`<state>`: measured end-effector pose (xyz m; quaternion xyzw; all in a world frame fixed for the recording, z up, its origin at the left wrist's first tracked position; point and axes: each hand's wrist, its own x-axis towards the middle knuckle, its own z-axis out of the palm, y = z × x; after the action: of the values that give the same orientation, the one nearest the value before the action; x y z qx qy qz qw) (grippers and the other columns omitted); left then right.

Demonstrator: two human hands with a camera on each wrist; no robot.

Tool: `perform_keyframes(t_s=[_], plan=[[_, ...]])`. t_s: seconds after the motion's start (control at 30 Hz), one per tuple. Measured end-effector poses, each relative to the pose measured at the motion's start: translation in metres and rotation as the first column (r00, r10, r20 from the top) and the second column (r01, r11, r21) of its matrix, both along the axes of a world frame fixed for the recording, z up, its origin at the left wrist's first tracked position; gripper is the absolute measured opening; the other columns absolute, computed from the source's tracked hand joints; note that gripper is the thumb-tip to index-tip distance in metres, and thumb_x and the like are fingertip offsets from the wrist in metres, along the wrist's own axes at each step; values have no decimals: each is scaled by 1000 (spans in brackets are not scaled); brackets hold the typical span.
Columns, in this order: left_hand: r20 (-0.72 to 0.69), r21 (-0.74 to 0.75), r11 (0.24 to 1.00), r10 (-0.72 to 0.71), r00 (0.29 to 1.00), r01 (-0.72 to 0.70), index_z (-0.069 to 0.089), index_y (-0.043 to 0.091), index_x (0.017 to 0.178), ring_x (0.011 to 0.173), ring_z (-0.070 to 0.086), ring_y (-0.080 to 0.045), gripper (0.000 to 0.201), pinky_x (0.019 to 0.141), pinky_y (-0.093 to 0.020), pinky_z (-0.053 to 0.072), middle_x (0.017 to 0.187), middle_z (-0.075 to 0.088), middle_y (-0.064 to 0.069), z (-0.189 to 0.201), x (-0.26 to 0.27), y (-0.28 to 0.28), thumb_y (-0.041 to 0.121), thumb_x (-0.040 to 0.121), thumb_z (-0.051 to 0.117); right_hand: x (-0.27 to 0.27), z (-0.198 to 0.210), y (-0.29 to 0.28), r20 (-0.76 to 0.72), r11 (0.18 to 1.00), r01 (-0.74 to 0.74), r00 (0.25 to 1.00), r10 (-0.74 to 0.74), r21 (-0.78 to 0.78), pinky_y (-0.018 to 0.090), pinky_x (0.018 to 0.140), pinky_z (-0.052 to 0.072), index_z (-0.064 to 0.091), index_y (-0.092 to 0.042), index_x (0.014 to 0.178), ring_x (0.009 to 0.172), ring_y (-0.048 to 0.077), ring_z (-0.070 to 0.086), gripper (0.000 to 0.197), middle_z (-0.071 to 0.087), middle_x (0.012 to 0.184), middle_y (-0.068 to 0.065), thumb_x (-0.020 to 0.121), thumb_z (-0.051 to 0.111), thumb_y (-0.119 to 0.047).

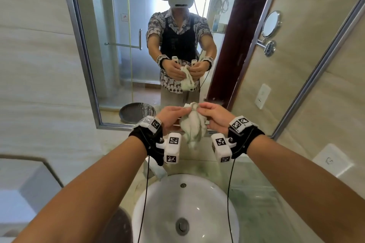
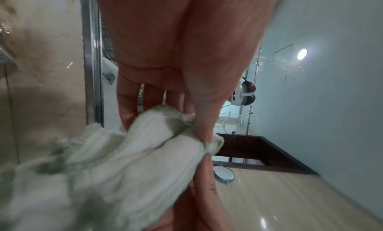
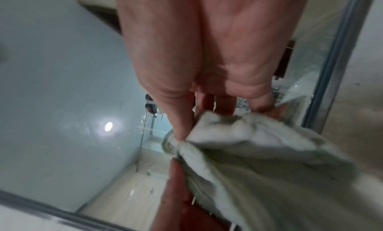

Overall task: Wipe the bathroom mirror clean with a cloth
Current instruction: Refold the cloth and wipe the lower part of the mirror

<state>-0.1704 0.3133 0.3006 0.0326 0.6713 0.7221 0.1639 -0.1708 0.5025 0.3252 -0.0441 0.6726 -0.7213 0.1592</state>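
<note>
A crumpled pale green-white cloth (image 1: 192,124) hangs between both hands, in front of the lower edge of the framed wall mirror (image 1: 138,45). My left hand (image 1: 171,113) pinches its top edge from the left. My right hand (image 1: 212,113) pinches the same bunched edge from the right. In the left wrist view the thumb and fingers of the left hand (image 2: 199,131) clamp the cloth (image 2: 116,165). The right wrist view has the right hand (image 3: 184,133) nipping the cloth (image 3: 259,152) the same way. Water droplets speckle the mirror glass (image 3: 51,87).
A white round basin (image 1: 185,209) sits directly below my arms in a stone counter (image 1: 256,203). A small round swivel mirror (image 1: 270,23) juts from the right wall. A dark bowl (image 1: 136,112) shows in the reflection. Wall sockets (image 1: 261,95) lie to the right.
</note>
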Motion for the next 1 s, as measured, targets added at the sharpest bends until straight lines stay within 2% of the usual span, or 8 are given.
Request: perform_keyframes(t_s=[0.23, 0.33, 0.4, 0.53, 0.63, 0.77, 0.93, 1.0], plan=[[236, 111, 969, 191, 953, -222, 54, 10, 88, 61, 56, -24, 5, 52, -32, 52, 72, 56, -8, 6, -11, -3, 13, 89, 50, -28, -14, 22, 111, 889, 439, 885, -453, 129, 50, 84, 53, 61, -9, 90, 84, 29, 64, 16, 67, 90, 17, 90, 46, -4], [292, 86, 983, 131, 947, -162, 51, 11, 79, 56, 52, -23, 11, 62, -31, 46, 64, 52, -7, 3, -14, -19, 23, 79, 51, -40, -22, 41, 187, 820, 550, 799, -572, 157, 49, 73, 55, 64, 2, 95, 78, 32, 65, 19, 66, 76, 16, 84, 49, -4], [281, -18, 999, -39, 959, 46, 65, 7, 95, 72, 64, -28, 32, 74, -40, 54, 82, 68, -14, 1, -9, -27, 36, 82, 64, -32, -8, 38, 187, 817, 565, 795, -577, 117, 55, 76, 54, 67, 1, 101, 83, 35, 66, 24, 69, 88, 20, 86, 51, -7], [185, -264, 862, -395, 900, 433, 63, 16, 125, 101, 71, -26, 43, 90, -41, 57, 113, 73, -7, -4, 0, -21, 33, 87, 73, -26, 22, 23, 80, 890, 456, 887, -455, 1, 39, 66, 53, 67, -5, 89, 69, 30, 63, 13, 65, 74, 16, 88, 56, -12], [134, -418, 793, -429, 893, 444, 71, 16, 110, 94, 69, -21, 29, 85, -36, 56, 103, 76, -3, -10, 5, -3, 34, 87, 74, -37, 30, 14, -51, 908, 415, 909, -413, 50, 37, 68, 52, 63, -13, 88, 69, 23, 62, 12, 64, 77, 11, 93, 53, -7], [37, -161, 931, -326, 945, 327, 67, 8, 106, 99, 68, -27, 17, 95, -42, 54, 105, 73, -10, -10, 9, 13, 21, 96, 61, -47, 19, 23, -337, 748, 509, 856, -391, 425, 34, 78, 49, 61, -17, 104, 94, 22, 59, 15, 62, 106, 7, 91, 58, -14], [-65, -96, 975, -206, 976, 199, 65, 6, 111, 103, 65, -34, 19, 101, -55, 49, 111, 69, -19, 0, 1, 13, 18, 98, 59, -15, 11, 30, -123, 808, -80, 975, 186, 584, 33, 92, 45, 53, -33, 133, 121, 14, 52, 56, 56, 134, -6, 83, 66, -54], [-78, -79, 977, -206, 975, 200, 63, -1, 119, 109, 63, -43, 28, 100, -60, 47, 118, 65, -28, 4, -4, 11, 17, 97, 60, -7, 2, 34, 14, 780, -291, 940, 341, 554, 41, 97, 50, 54, -28, 134, 117, 20, 60, 56, 63, 128, -1, 82, 73, -42]])
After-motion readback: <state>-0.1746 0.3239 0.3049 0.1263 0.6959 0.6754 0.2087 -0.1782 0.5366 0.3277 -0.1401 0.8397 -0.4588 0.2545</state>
